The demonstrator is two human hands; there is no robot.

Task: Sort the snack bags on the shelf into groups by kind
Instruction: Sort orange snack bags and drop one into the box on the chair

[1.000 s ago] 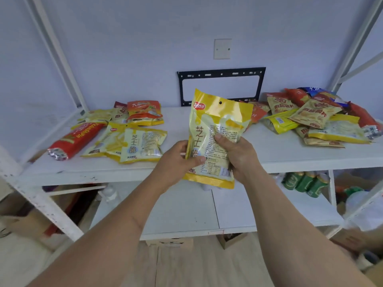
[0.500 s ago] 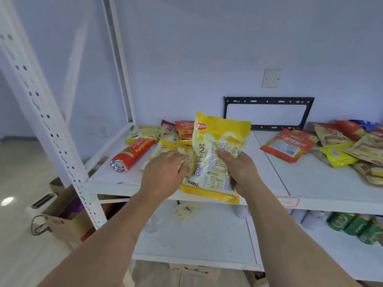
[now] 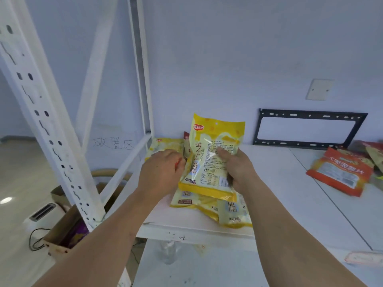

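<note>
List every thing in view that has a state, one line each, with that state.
Yellow snack bag: sealed, upright, held above the shelf in the right hand's grip.
Right hand: fingers curled round the bag's right edge.
Left hand: beside the bag's left edge; grip not visible.
Matching yellow bags: lying flat, overlapping, under the held bag.
Orange bag: flat on the shelf, apart to the right.
Shelf: bearing the bags.

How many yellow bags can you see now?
4: one in the right hand, two overlapping on the shelf under it, one at the back left. More may be hidden.
</note>
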